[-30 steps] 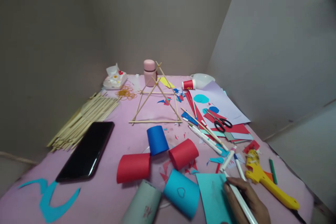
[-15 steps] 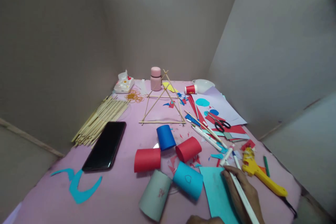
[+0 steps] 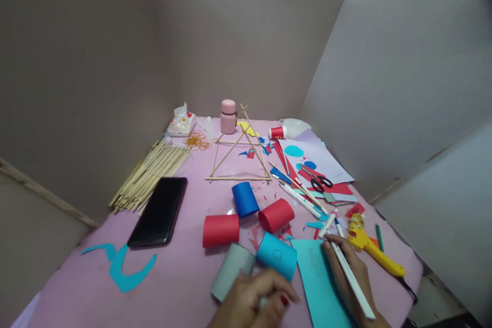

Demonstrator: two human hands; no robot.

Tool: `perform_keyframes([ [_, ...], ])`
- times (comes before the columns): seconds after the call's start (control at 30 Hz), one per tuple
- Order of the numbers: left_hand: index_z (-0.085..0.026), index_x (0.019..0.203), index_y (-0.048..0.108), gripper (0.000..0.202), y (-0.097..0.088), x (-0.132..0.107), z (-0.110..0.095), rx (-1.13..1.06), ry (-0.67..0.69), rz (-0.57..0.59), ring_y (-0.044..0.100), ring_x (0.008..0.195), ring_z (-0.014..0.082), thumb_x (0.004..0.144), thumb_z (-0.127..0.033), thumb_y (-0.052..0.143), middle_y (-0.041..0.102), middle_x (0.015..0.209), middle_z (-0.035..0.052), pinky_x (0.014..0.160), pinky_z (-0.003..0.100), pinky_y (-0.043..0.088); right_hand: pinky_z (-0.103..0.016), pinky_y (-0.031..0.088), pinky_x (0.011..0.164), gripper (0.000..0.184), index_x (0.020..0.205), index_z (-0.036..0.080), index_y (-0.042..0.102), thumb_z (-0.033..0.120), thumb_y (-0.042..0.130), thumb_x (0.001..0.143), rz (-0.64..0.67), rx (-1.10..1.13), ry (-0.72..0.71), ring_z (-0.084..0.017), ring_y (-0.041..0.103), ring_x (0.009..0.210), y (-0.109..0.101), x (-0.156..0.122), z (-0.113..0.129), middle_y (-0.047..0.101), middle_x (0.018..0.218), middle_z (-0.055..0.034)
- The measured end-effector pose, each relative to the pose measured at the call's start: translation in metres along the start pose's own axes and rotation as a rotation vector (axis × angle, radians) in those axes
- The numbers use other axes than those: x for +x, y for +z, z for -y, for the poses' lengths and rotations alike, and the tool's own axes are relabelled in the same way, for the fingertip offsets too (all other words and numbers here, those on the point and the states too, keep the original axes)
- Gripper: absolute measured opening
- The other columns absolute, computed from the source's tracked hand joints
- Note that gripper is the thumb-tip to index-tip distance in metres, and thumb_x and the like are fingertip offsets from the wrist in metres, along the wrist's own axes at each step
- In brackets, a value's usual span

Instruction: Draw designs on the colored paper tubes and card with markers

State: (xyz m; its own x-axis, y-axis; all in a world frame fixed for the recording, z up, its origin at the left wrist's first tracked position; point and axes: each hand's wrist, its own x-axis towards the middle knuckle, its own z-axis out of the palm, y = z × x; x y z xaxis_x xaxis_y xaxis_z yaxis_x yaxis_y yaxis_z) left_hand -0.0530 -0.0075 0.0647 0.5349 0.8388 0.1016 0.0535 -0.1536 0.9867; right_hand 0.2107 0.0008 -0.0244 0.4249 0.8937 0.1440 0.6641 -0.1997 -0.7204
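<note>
My right hand point(image 3: 346, 266) is closed around a white marker pen point(image 3: 351, 279), whose body slants down over the hand. Beneath that hand lies a turquoise sheet of paper point(image 3: 309, 271). My left hand point(image 3: 255, 300) is raised in front of a grey paper roll point(image 3: 232, 269) and covers part of it. Its fingers are curled towards the thumb, with a small pale bit between them that I cannot make out. Just beyond is a light blue roll point(image 3: 277, 256) with an outline drawn on it. Two red rolls point(image 3: 221, 230) and a dark blue roll point(image 3: 245, 200) lie behind.
On the left are a black phone point(image 3: 158, 212), wooden sticks point(image 3: 151, 174) and a blue paper cutout point(image 3: 130, 274). A stick frame point(image 3: 238, 178) stands mid-table before a pink bottle point(image 3: 228, 118). Scissors point(image 3: 321, 182), several pens point(image 3: 302, 200) and a yellow glue gun point(image 3: 372, 248) lie right.
My left hand has come up from the bottom edge to in front of the grey roll. My right hand keeps the pen over the turquoise paper. The view has shifted slightly.
</note>
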Motion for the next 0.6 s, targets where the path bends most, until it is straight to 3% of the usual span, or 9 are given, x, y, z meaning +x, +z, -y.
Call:
perform_keyframes([
  [0.1, -0.024, 0.093, 0.06, 0.036, -0.037, 0.004, -0.014, -0.255, -0.185, -0.312, 0.028, 0.046, 0.0087, 0.083, -0.058, 0.051, 0.033, 0.052, -0.0088, 0.043, 0.021, 0.023, -0.035, 0.052, 0.075, 0.041, 0.1, 0.021, 0.064, 0.055, 0.048, 0.085, -0.016, 0.016, -0.009, -0.029, 0.067, 0.09, -0.004, 0.002, 0.008, 0.073, 0.094, -0.0088],
  [0.23, -0.02, 0.093, 0.06, 0.031, -0.084, 0.022, -0.017, -0.28, -0.079, -0.617, 0.029, 0.046, 0.0056, 0.079, -0.047, 0.063, 0.041, 0.055, -0.0083, 0.044, 0.02, 0.023, -0.036, 0.05, 0.073, 0.039, 0.099, 0.02, 0.065, 0.054, 0.05, 0.084, -0.056, 0.048, -0.026, -0.029, 0.066, 0.086, -0.01, 0.01, 0.027, 0.072, 0.09, -0.0085],
  [0.33, -0.018, 0.094, 0.06, 0.031, -0.107, 0.037, -0.012, -0.283, -0.076, -0.661, 0.026, 0.045, 0.0051, 0.079, -0.045, 0.063, 0.036, 0.054, -0.01, 0.042, 0.02, 0.018, -0.034, 0.049, 0.067, 0.036, 0.097, 0.019, 0.064, 0.051, 0.053, 0.084, -0.078, 0.111, -0.063, -0.027, 0.065, 0.078, -0.01, 0.018, 0.043, 0.071, 0.085, -0.0073],
  [0.43, -0.016, 0.092, 0.059, 0.034, -0.117, 0.05, -0.008, -0.287, -0.093, -0.651, 0.023, 0.044, 0.0052, 0.082, -0.048, 0.056, 0.031, 0.054, -0.0109, 0.041, 0.02, 0.017, -0.032, 0.048, 0.063, 0.036, 0.098, 0.019, 0.063, 0.051, 0.055, 0.084, -0.075, 0.246, -0.051, -0.025, 0.064, 0.075, -0.009, 0.024, 0.062, 0.071, 0.081, -0.0069],
  [0.6, -0.014, 0.099, 0.058, 0.034, -0.122, 0.072, -0.006, -0.211, -0.169, -0.563, 0.03, 0.046, 0.0057, 0.078, -0.041, 0.059, 0.038, 0.056, -0.0096, 0.042, 0.019, 0.02, -0.027, 0.044, 0.057, 0.034, 0.084, 0.02, 0.063, 0.051, 0.05, 0.089, 0.094, 0.608, -0.027, -0.017, 0.055, 0.058, -0.005, 0.032, 0.106, 0.062, 0.061, 0.0003],
])
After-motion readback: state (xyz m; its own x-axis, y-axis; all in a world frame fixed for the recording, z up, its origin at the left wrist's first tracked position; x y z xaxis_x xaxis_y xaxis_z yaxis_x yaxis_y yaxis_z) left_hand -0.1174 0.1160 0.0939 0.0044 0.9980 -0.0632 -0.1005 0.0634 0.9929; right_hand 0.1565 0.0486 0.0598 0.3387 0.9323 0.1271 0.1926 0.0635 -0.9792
